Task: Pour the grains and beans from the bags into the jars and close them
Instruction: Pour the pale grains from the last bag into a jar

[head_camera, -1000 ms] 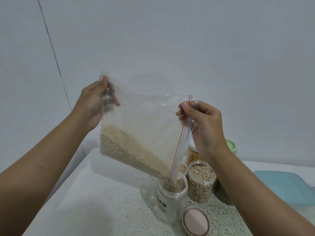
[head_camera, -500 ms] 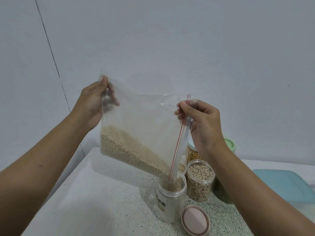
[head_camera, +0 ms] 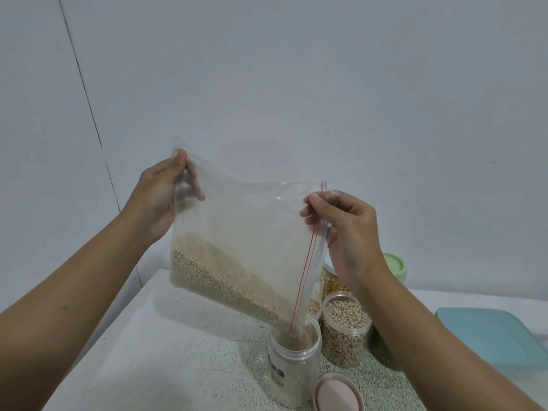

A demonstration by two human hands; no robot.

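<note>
Left fingers [head_camera: 181, 158] and right fingers [head_camera: 313, 201] pinch bag [head_camera: 243, 229].

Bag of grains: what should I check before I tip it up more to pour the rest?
1. The bag has its low corner inside the mouth of the open jar: ok.
2. Left hand grips the bag's top corner: ok.
3. Right hand pinches the zip edge: ok.
4. Pink lid is off and lies beside the jar: ok.
5. A hand steadies the jar: not ok, it stands free.
6. Room left in the jar for the grains: cannot tell.
</note>
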